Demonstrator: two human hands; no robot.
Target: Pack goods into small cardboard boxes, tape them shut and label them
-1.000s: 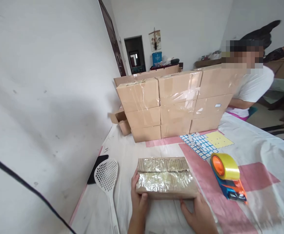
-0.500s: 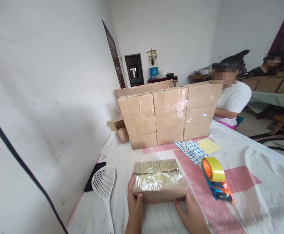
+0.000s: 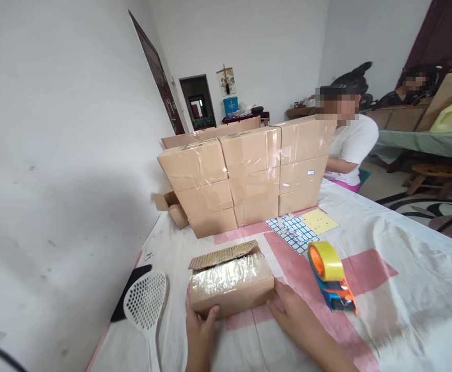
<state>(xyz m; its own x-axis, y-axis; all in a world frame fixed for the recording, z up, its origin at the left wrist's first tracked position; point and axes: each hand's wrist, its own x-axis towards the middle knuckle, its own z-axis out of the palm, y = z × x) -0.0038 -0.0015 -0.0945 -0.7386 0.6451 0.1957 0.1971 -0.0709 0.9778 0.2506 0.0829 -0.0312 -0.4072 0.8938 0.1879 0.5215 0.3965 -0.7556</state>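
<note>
A small cardboard box with shiny clear tape across its top is between my hands, just in front of me. Its far flap, with a corrugated inner side, stands partly raised. My left hand grips the box's left end, thumb on the near face. My right hand holds the right end, fingers against the side and lower corner. To the right lies a tape dispenser with a yellow tape roll on an orange core. A white slotted skimmer rests to the left.
Stacked, taped cardboard boxes form a wall across the table. Before them lies a blue-and-yellow label sheet. An open carton stands at the stack's left, and a black flat object lies under the skimmer. A person in white sits beyond.
Both hands have turned the box slightly, its right end now farther away, and its far flap has lifted. The camera view has shifted, so the surroundings appear farther left.
</note>
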